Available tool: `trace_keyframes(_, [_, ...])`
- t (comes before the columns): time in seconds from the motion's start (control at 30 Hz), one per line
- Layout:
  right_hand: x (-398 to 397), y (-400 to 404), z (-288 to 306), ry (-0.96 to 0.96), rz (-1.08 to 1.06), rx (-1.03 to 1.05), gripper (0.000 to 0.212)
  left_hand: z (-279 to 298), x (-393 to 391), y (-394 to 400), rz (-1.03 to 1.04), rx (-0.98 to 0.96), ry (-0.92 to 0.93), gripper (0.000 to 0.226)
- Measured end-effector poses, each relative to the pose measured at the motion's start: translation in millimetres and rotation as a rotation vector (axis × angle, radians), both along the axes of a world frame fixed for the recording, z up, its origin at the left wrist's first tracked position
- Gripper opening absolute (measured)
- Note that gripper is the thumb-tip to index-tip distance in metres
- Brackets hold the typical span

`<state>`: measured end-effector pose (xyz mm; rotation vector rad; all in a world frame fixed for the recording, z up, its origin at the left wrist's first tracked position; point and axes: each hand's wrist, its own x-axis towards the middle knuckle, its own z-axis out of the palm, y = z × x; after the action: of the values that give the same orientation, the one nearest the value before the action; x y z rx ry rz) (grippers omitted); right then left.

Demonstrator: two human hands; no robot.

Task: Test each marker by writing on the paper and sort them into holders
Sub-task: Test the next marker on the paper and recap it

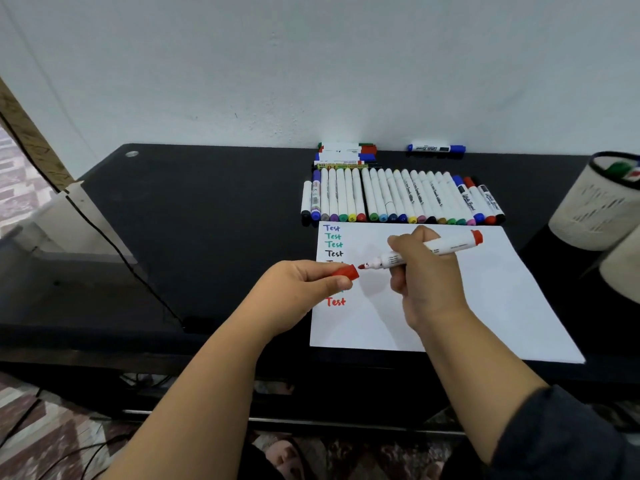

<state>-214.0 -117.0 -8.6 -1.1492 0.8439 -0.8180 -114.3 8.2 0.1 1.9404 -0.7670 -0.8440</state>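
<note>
Right hand (420,268) grips the uncapped red marker (424,251) above the paper (485,289), tip pointing left. Left hand (304,289) pinches the red cap (346,272) just short of that tip, over the paper's left edge. Both hands hide several of the "Test" lines. Beyond the paper lies the marker row (401,199). To the paper's right, the holders (595,209) are cut off by the frame edge, their contents hard to make out.

The desk (207,202) in the middle of the frame looks matt black. The sheet (485,299) on it is smooth white paper. The markers (398,199) above it have glossy plastic barrels. At right, the holder (588,209) looks like rough woven cloth.
</note>
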Motion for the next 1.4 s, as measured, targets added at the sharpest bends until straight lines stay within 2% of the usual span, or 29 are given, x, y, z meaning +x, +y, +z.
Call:
trace_keyframes(0.13, [-1.6, 4.1, 1.1, 0.035, 0.055, -0.044, 0.042, -1.0, -3.4, 2.2, -0.027, -0.073, 0.005, 0.018])
trace_keyframes(0.27, [-2.0, 11.6, 6.9, 0.049, 0.168, -0.086, 0.042, 1.3, -7.4, 1.5, -0.041, -0.102, -0.012, 0.019])
trace_keyframes(0.4, [-2.7, 14.0, 12.6, 0.037, 0.204, -0.097, 0.036, 1.2, -7.9, -0.3, 0.047, -0.145, -0.006, 0.021])
trace_keyframes(0.53, [-3.0, 13.9, 12.9, 0.064, 0.188, -0.125, 0.034, 1.6, -9.3, -3.3, 0.11, -0.174, 0.04, 0.012])
trace_keyframes(0.67, [0.3, 13.2, 12.3, 0.095, 0.122, -0.043, 0.031, 3.1, -14.8, -8.3, 0.127, -0.164, 0.063, 0.01])
trace_keyframes(1.17, [3.0, 21.1, 18.6, 0.001, 0.131, 0.1, 0.033, 7.7, -20.9, -11.3, 0.203, -0.137, 0.103, 0.006])
trace_keyframes(1.33, [2.9, 15.3, 27.3, 0.05, 0.091, 0.117, 0.024, 13.0, -27.1, -16.9, 0.23, -0.161, 0.098, 0.015])
trace_keyframes(1.4, [-0.8, 13.7, 30.3, 0.051, 0.074, 0.156, 0.017, 16.1, -31.0, -19.8, 0.239, -0.168, 0.076, 0.009])
